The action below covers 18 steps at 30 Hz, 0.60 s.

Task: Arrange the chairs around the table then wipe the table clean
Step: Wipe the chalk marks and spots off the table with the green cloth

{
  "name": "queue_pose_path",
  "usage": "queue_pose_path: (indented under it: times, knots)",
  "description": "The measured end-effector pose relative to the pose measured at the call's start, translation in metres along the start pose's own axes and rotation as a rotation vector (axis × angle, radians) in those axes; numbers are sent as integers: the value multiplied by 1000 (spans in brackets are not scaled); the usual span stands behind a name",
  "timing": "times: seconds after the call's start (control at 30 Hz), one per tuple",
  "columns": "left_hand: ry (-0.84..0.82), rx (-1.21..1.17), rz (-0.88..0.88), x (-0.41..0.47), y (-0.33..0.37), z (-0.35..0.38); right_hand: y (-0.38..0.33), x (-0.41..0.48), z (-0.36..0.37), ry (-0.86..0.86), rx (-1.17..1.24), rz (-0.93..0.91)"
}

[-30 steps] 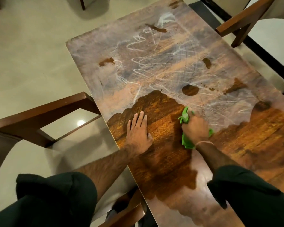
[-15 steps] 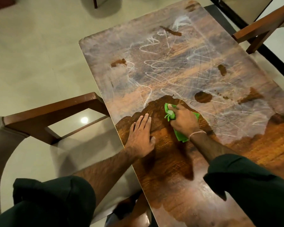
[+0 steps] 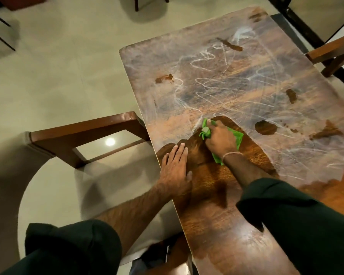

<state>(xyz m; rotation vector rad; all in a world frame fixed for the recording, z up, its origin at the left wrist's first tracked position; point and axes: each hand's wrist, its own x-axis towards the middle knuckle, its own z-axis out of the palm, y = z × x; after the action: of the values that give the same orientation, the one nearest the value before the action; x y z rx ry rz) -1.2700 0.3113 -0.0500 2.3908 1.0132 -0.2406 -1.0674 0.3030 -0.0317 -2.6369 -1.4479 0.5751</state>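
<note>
Pale floor tiles surround the wooden table, its far half hazy with white scribbles. By the table's left edge the left hand lies flat, fingers straight, and beside it the right hand clutches a green cloth pressed to the tabletop. One chair stands at the table's left side, a second chair at its right.

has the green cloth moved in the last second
Yes. The right hand has swept the green cloth left and farther up the table, away from the round dark spot.
</note>
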Motion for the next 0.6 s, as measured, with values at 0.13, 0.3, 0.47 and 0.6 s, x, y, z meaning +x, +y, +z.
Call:
queue_pose_path:
  times: [0.13,0.3,0.47,0.6]
  knots:
    - [-14,5,-44,-12,-8,-2,-28,-25,17,-127,27,-228]
    - [-62,20,-78,-37,-15,-3,-28,-31,18,-80,86,-105]
    - [-143,14,-77,-62,-23,-15,-67,-60,38,-136,-1,-187]
    - [-246,30,-78,-83,-30,-24,-48,-93,41,-237,-2,-256]
